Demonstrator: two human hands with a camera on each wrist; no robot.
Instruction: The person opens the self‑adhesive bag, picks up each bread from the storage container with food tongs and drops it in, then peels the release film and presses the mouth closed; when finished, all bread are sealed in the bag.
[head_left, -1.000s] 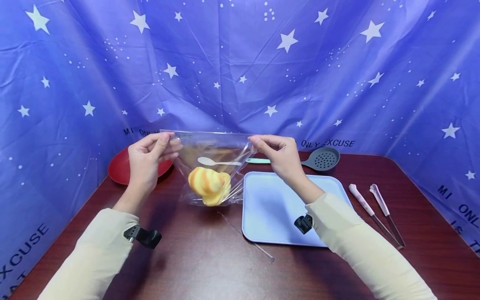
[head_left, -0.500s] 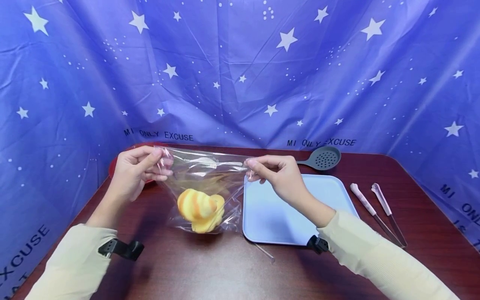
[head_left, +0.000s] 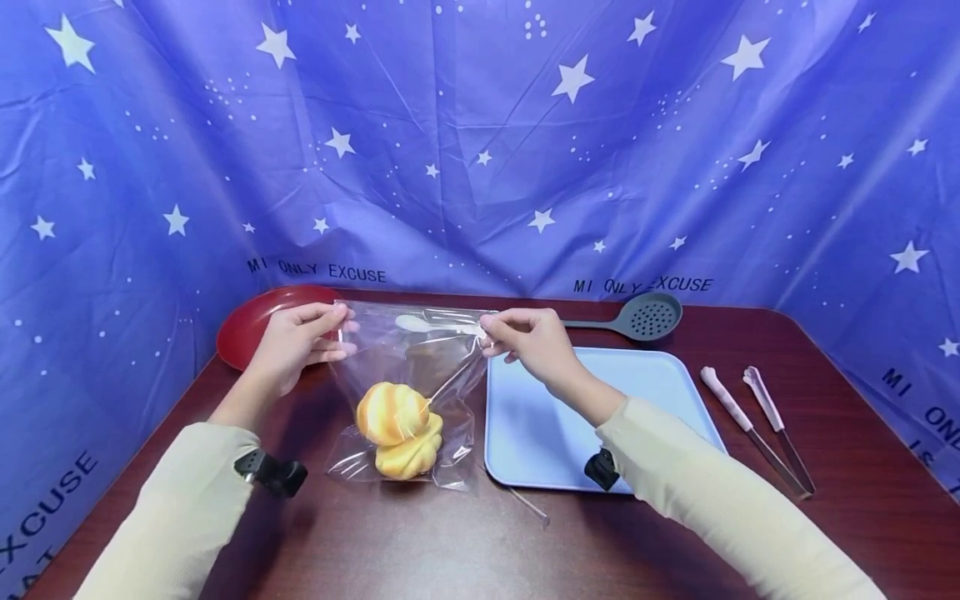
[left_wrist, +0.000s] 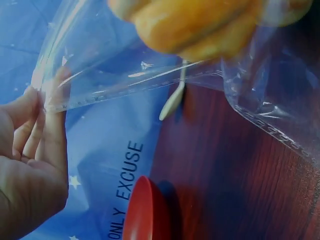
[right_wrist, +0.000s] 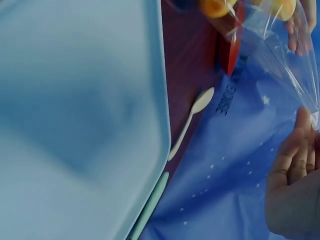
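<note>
A clear plastic bag (head_left: 375, 350) hangs between my two hands, its top edge stretched wide. Two yellow-and-orange buns lie low in it, a striped bun (head_left: 392, 414) above a paler bun (head_left: 412, 452). My left hand (head_left: 296, 346) pinches the bag's upper left corner between thumb and fingers. At the upper right corner my right hand (head_left: 536, 346) pinches the film the same way. The left wrist view shows the film at my left fingertips (left_wrist: 61, 75), with the buns near the camera. In the right wrist view my right hand (right_wrist: 295, 185) holds the bag's corner.
Behind the bag lie a pale spoon (head_left: 411, 323) and a dark slotted skimmer (head_left: 651, 318). A red bowl (head_left: 247, 329) sits back left. Right of the bag is a light-blue tray (head_left: 555, 450), then tongs (head_left: 768, 404) with pink paw-shaped ends. A thin clear strip (head_left: 528, 506) lies in front.
Both hands have lowered the bag and brought it nearer. In the last half second they have moved slightly closer together, and the buns have turned within the bag.
</note>
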